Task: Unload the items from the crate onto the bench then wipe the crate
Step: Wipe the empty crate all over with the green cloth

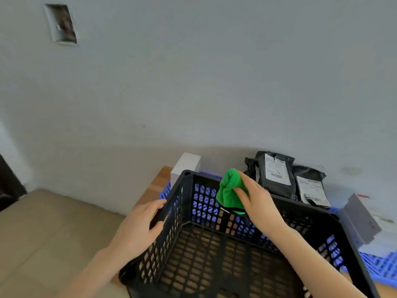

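On the left end of the bench (159,186) sits the black crate (214,265), on top of a blue mat (382,267). I see nothing on its floor, so the unloading looks done and the wiping is the job now.

The left hand (137,231) grips the top of the crate's left wall, with the fingers curled over the edge. The right hand (257,203) pinches a green cloth (228,190) in a bunch, right by the top of the far wall.

The crate is hard plastic, full of holes. It looks light, so it could slide or tip when pushed. Holding the rim is a good way to keep it steady. The cloth is soft and floppy. A bunched hold gives a fat pad to rub with, but a loose corner could snag in the holes.

The unloaded things lie along the far edge of the bench: a white box (187,166) at the far left corner, two black mail bags (272,173) behind the crate, and a grey box (363,222) to the right.
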Action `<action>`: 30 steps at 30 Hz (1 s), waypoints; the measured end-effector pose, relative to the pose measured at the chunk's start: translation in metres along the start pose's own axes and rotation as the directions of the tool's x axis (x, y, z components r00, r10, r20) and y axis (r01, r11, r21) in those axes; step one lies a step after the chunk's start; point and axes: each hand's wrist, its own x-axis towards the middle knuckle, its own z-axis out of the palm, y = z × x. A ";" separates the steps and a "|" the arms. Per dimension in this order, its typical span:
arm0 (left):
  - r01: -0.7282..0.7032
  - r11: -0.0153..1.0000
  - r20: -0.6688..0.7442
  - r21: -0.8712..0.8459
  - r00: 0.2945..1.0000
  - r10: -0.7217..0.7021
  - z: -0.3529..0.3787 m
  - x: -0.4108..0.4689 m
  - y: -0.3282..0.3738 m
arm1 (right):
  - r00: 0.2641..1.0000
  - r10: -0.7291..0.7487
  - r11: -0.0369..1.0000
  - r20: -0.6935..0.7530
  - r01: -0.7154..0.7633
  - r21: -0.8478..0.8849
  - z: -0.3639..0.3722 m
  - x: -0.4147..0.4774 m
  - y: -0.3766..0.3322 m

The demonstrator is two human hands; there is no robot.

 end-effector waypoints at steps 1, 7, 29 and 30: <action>-0.001 1.000 -0.009 0.011 1.000 0.001 0.001 -0.003 0.002 | 0.999 -0.032 0.995 -0.020 0.031 -0.092 0.002 0.009 0.002; 0.044 0.998 -0.021 0.035 0.999 -0.044 0.007 -0.013 0.010 | 0.996 -0.079 0.862 0.052 0.094 -0.497 0.023 0.062 0.035; 0.537 0.839 -0.305 0.091 0.817 -0.490 0.020 -0.053 0.038 | 0.620 -0.497 0.699 0.607 0.700 -0.142 0.145 0.174 0.036; 0.543 0.837 -0.318 0.073 0.808 -0.496 0.021 -0.054 0.038 | 0.588 -0.527 0.676 0.613 0.727 -0.117 0.147 0.173 0.032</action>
